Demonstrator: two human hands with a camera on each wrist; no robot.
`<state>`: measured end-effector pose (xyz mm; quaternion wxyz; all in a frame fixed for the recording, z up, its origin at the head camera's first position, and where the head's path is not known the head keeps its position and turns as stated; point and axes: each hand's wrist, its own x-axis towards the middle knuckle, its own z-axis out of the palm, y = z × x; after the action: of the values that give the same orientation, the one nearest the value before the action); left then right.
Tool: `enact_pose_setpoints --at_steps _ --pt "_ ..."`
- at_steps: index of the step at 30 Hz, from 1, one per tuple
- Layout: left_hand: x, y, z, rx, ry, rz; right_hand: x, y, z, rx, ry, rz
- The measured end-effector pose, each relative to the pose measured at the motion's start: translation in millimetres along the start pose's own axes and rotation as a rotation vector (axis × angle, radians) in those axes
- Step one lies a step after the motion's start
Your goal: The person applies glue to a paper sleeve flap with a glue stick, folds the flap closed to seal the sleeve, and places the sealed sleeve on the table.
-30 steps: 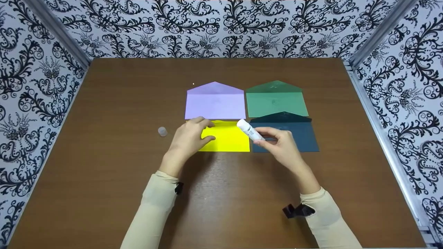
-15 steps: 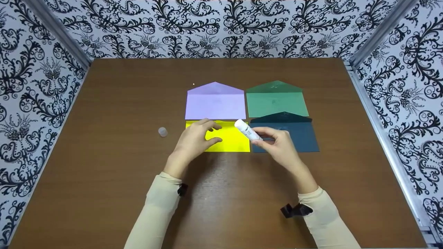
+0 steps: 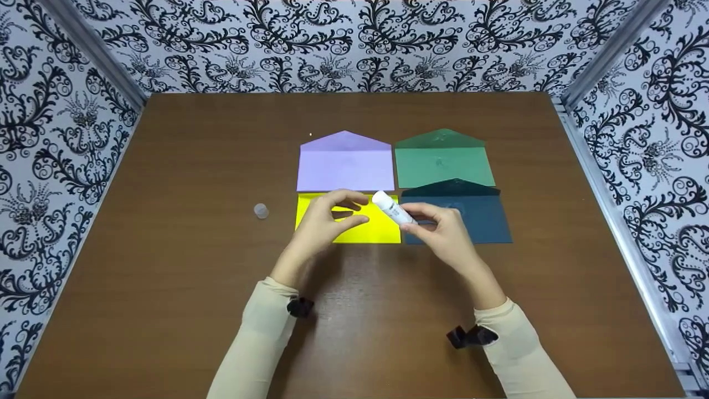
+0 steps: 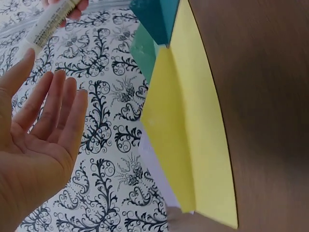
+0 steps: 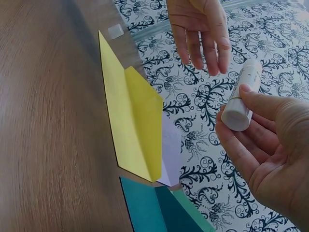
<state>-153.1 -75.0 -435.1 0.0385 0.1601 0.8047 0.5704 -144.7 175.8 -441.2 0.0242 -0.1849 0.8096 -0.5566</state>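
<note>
My right hand holds a white glue stick between thumb and fingers, its white end tilted up and to the left. In the right wrist view the glue stick shows its round base toward the camera. My left hand is raised over the yellow envelope, fingers spread from the thumb with nothing between them. Its fingertips are just short of the glue stick's white end. In the left wrist view the left hand has its palm showing. The yellow envelope's flap stands unfolded.
A purple envelope and a green envelope lie behind, flaps unfolded. A dark blue envelope lies under the right hand. The small translucent cap rests on the brown table at left. Patterned walls enclose the table.
My left hand has moved right across the yellow envelope, closer to the glue stick. My right hand has shifted slightly left with the glue stick. The envelopes and cap stay in place.
</note>
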Motion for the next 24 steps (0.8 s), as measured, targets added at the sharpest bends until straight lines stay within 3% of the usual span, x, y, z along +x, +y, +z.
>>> enact_pose_setpoints --at_steps 12,19,24 --pt "3.2 -0.4 18.7 -0.279 0.025 -0.002 2.7 -0.9 3.0 0.007 -0.003 0.000" --pt "-2.0 22.9 26.3 -0.375 0.036 -0.016 3.4 -0.3 5.3 0.021 0.003 -0.013" --pt "-2.4 25.6 33.6 -0.480 0.060 -0.064 3.8 -0.3 7.7 0.049 0.003 -0.024"
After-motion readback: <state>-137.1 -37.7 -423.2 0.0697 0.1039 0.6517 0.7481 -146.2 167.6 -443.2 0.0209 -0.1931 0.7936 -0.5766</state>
